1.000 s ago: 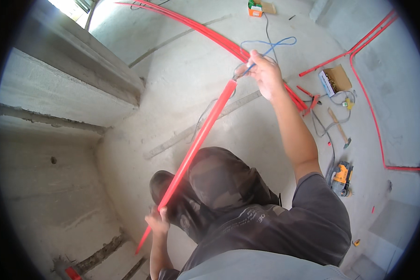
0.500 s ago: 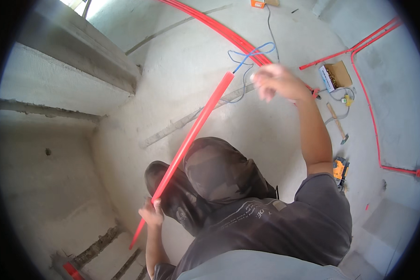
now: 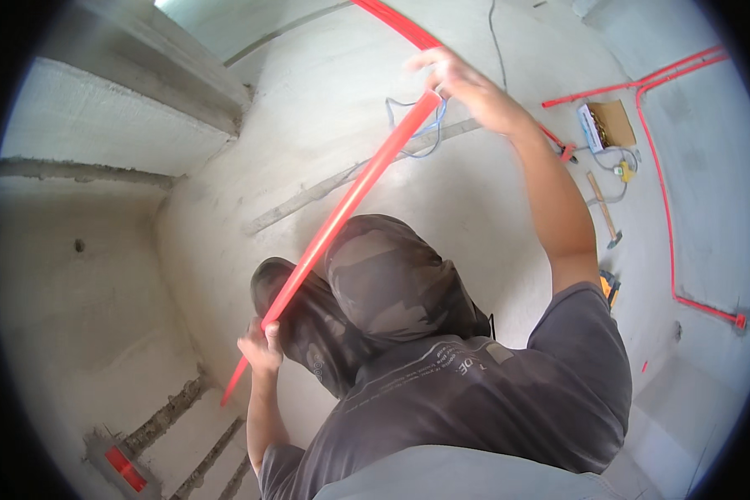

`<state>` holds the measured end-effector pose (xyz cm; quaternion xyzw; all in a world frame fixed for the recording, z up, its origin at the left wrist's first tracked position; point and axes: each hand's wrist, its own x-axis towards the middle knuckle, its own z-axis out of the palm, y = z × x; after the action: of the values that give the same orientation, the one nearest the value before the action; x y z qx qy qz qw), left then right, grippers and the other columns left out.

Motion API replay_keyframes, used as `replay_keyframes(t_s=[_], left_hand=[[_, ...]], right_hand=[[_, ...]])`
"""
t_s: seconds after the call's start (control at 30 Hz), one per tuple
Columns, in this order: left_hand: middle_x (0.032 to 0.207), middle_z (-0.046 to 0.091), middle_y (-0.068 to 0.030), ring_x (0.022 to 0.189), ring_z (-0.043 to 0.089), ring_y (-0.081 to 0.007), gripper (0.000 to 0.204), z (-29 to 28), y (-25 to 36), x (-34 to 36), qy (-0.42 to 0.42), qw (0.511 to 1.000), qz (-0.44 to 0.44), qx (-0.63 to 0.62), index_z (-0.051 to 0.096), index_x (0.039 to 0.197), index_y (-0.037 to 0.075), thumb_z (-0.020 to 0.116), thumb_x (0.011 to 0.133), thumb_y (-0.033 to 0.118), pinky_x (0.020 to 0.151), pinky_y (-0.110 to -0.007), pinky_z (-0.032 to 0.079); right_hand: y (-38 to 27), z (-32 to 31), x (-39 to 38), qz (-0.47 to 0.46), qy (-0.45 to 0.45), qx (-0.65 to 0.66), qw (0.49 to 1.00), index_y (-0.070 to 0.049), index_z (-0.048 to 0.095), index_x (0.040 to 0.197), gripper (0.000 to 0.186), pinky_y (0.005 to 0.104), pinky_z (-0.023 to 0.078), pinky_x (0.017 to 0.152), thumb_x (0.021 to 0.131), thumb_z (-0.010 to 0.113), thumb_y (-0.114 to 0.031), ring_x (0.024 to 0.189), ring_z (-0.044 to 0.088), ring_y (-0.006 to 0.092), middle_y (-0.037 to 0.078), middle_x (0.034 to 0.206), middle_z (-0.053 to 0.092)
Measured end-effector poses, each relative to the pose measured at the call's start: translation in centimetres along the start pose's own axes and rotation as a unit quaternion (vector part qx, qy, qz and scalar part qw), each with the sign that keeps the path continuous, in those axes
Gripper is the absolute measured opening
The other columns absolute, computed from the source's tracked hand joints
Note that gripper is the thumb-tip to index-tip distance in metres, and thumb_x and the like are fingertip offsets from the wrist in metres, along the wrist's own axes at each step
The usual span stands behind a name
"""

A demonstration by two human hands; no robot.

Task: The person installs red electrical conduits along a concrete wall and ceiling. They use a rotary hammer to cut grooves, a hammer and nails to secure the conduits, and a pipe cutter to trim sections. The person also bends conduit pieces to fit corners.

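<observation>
A long red pipe [image 3: 342,212] slants across my knees from lower left to upper centre. My left hand [image 3: 261,346] is wrapped round its lower part, and the tail of the pipe sticks out below the fist. At the upper end my right hand [image 3: 454,77] is right by the pipe's mouth. Its fingers are smeared by motion, so whether they grip anything is unclear. A loose loop of thin blue cord [image 3: 436,129] hangs beside that end, partly hidden by the pipe and the hand.
More red pipes [image 3: 400,25] lie on the floor ahead. To the right are an open cardboard box [image 3: 612,125], a hammer [image 3: 604,208], a yellow tool [image 3: 610,287] and red piping [image 3: 667,192] along the wall. Channels [image 3: 171,408] are cut at lower left, near a red box [image 3: 125,468].
My right hand has moved left to the pipe's upper end, where the blue cord stood out before. My left hand and the pipe have shifted slightly up in the view.
</observation>
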<state>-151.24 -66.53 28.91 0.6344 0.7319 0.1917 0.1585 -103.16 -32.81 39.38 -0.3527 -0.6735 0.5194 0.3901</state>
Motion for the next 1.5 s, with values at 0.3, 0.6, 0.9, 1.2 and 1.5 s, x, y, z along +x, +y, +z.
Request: replay_keyframes(t_s=[0.3,0.6,0.9,1.2,1.5], left_hand=[[0.078,0.067,-0.0204,0.074,0.066,-0.042,0.057,0.4,10.5,11.2,-0.037,0.992,-0.061,0.102,0.065,0.088,0.003,0.06,0.094,0.06,0.065,-0.049,0.052],[0.094,0.07,-0.0129,0.088,0.063,-0.0206,0.104,-0.4,16.6,21.6,-0.285,0.87,-0.079,-0.395,0.061,0.13,-0.005,0.02,0.095,0.084,0.095,-0.035,0.047],[0.098,0.07,-0.0175,0.101,0.063,-0.0265,0.1,0.6,16.1,18.5,-0.284,0.869,-0.085,-0.397,0.064,0.126,-0.005,0.033,0.093,0.084,0.101,-0.041,0.045],[0.068,0.064,-0.0198,0.07,0.062,-0.0452,0.061,-8.5,4.7,6.6,-0.139,0.97,-0.111,0.164,0.059,0.073,0.002,0.053,0.1,0.056,0.066,-0.052,0.048],[0.062,0.063,-0.0162,0.059,0.066,-0.0301,0.062,-9.0,8.4,0.9,-0.293,0.901,-0.288,-0.138,0.064,0.083,-0.001,0.052,0.102,0.056,0.057,-0.042,0.049]], right_hand=[[-5.6,10.6,1.0,-0.289,-0.132,-0.532,0.785,-0.007,0.062,0.132,0.066,0.0469,0.037,0.114,0.081,0.079,-0.046,0.128,0.055,0.0337,0.019,0.127,0.064],[1.5,5.1,1.3,-0.104,-0.244,-0.595,0.759,-0.004,0.056,0.083,0.054,0.0489,0.047,0.058,0.091,0.067,-0.056,0.065,0.062,0.041,0.016,0.066,0.063],[3.0,4.3,-3.4,-0.122,-0.19,-0.543,0.809,-0.006,0.051,0.077,0.052,0.0457,0.04,0.053,0.087,0.074,-0.053,0.056,0.055,0.0356,0.012,0.059,0.053],[2.1,3.5,-12.2,0.089,-0.092,-0.581,0.804,-0.005,0.05,0.073,0.056,0.0474,0.038,0.054,0.089,0.069,-0.056,0.056,0.051,0.0394,0.017,0.061,0.049],[0.3,9.3,-18.1,0.199,0.052,-0.582,0.787,-0.007,0.052,0.073,0.051,0.0463,0.037,0.052,0.09,0.071,-0.051,0.055,0.052,0.0371,0.013,0.061,0.053]])
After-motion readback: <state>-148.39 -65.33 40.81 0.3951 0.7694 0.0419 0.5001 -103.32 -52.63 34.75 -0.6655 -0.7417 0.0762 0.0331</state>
